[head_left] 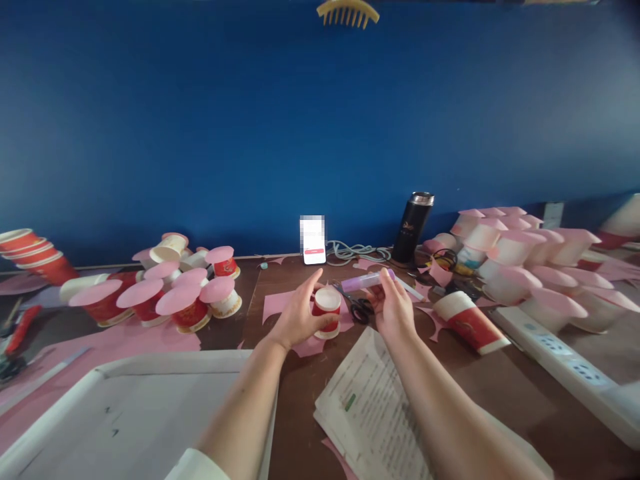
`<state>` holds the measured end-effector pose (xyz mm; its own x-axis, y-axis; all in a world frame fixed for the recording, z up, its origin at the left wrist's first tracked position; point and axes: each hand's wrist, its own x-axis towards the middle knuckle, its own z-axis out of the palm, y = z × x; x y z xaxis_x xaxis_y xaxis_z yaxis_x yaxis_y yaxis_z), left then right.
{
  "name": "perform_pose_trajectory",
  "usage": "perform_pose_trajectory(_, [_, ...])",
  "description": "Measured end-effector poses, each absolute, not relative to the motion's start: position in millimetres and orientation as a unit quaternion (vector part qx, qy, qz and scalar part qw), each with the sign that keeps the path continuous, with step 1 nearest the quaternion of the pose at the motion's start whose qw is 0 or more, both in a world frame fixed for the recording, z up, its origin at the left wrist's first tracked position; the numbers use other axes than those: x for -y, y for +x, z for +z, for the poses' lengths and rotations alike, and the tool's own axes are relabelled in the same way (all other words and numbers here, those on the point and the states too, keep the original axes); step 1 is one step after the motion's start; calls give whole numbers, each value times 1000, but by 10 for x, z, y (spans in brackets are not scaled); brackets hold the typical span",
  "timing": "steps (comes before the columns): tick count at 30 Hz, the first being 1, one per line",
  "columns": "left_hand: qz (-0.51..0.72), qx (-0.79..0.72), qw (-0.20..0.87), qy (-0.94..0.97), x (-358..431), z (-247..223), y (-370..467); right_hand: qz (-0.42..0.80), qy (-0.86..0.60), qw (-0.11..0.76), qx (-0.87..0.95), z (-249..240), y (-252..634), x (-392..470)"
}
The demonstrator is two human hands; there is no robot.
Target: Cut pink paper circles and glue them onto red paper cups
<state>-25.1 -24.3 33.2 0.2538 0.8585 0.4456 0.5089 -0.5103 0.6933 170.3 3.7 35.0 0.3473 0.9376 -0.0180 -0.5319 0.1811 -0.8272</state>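
A short red and white paper cup [327, 300] stands on the table in front of me, its pale round end facing up. My left hand [299, 310] curves around the cup's left side, with the thumb across its front. Between the thumb and fingers of my right hand [393, 300] is a purple, translucent glue stick [363, 281], held nearly level just right of the cup. Black-handled scissors [360, 309] lie below the glue stick, partly hidden by my right hand. Pink paper [275, 305] lies beside and under the cup.
Pink-topped cups [183, 307] stand at the left, and more white ones [520, 247] at the right. A phone [313, 240] leans on the blue wall near a black flask [413, 230]. Printed sheets [370, 407], a tipped cup [470, 322], a power strip [560, 360] and a white tray [175, 360] lie nearer.
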Motion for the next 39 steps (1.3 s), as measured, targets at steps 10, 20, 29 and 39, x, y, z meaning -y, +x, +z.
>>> perform_pose_trajectory(10, [481, -419, 207, 742, 261, 334, -272, 576, -323, 702, 268, 448, 1616, 60])
perform_pose_trajectory(20, [456, -403, 5, 793, 345, 546, -120, 542, -297, 693, 370, 516, 1518, 171])
perform_pose_trajectory(29, [436, -411, -90, 795, 429, 566, 7, 551, -306, 625, 461, 461, 1425, 303])
perform_pose_trajectory(39, [364, -487, -148, 780, 491, 564, 143, 506, -356, 629, 471, 438, 1370, 325])
